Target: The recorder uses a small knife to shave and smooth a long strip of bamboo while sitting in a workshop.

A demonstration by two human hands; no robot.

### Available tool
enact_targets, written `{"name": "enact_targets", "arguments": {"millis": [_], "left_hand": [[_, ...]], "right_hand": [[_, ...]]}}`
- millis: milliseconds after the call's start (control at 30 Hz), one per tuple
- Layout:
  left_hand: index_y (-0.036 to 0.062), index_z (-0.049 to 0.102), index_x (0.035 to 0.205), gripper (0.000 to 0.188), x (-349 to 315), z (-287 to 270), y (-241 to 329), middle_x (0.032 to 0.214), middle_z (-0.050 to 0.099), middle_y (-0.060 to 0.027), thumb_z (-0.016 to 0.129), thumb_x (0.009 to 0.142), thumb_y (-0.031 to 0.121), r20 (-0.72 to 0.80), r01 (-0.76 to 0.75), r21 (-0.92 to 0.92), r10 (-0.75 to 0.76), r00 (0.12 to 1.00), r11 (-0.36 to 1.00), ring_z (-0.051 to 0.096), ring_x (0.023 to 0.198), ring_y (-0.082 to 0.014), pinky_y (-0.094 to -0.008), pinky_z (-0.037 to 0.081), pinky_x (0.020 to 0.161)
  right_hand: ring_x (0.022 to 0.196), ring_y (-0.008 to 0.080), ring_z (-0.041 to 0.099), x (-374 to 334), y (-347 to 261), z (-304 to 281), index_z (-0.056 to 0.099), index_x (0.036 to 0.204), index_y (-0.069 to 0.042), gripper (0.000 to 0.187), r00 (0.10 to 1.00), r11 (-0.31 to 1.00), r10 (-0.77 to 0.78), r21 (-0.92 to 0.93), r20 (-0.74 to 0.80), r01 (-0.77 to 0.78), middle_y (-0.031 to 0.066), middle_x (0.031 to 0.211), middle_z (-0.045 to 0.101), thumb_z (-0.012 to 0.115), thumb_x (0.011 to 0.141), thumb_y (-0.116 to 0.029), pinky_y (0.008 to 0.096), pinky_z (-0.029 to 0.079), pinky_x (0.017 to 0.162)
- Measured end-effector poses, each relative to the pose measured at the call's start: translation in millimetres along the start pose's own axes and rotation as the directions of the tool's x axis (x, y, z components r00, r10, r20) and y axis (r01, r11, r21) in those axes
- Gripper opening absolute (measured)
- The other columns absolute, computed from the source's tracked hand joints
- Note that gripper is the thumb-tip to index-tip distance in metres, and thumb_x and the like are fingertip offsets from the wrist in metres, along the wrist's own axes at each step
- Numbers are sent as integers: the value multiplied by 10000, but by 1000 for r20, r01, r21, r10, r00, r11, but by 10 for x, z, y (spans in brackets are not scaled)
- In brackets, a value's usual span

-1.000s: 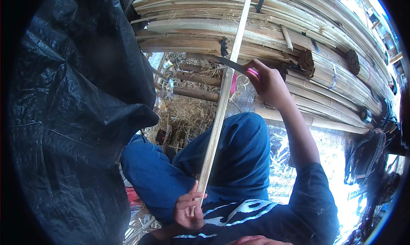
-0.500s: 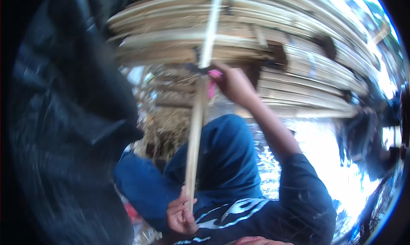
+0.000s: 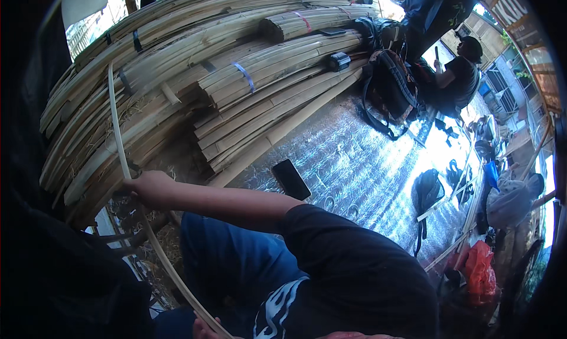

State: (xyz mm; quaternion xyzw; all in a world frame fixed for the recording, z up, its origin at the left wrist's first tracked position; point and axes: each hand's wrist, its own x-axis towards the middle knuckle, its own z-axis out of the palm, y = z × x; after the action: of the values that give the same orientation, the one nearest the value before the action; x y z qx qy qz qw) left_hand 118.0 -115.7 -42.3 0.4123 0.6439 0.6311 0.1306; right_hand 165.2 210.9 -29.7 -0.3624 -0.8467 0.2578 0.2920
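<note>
A long, thin bamboo strip [image 3: 118,132] runs from the bamboo pile down toward my body, bowed along its lower length. My right hand [image 3: 152,189] is closed around it partway along, the arm stretched to the left across my chest. A small dark thing shows by those fingers, too shaded to make out. Near the bottom edge my left hand [image 3: 204,328] is closed on the strip's near part; only some of its fingers show. Under the right arm are my legs in blue trousers [image 3: 236,250].
Stacked bamboo slats [image 3: 236,85], some tied in bundles, lie ahead. A phone [image 3: 291,179] rests on the shiny silver mat [image 3: 348,156]. Farther right are a backpack [image 3: 393,85], a seated person [image 3: 463,73] and a red bag [image 3: 480,268]. Dark sheeting [image 3: 65,268] hangs at left.
The view has swung right, bringing in the mat, phone and seated person. The strip now appears farther left and bowed. Both hands stay on it; the dark thing and pink bit show less.
</note>
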Motion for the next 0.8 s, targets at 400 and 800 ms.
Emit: {"name": "enact_targets", "arguments": {"millis": [400,800], "left_hand": [[-50,444,1058,296,-63,61,17,1150,496,-271,481,918,208,3,7,13,-7,1000,1000,557,1093,-406,-347,603,700],[-49,443,1064,294,-29,102,30,1162,492,-271,476,921,205,18,14,31,-14,1000,999,556,1097,-403,-344,602,705]], "right_hand": [[664,352,626,43,116,-134,495,1109,-170,258,996,997,-21,-73,81,27,123,693,594,557,858,-175,486,473,586],[802,372,630,18,177,-232,580,986,-78,282,997,922,70,380,32,-77,168,799,620,601,882,-340,458,487,687]]}}
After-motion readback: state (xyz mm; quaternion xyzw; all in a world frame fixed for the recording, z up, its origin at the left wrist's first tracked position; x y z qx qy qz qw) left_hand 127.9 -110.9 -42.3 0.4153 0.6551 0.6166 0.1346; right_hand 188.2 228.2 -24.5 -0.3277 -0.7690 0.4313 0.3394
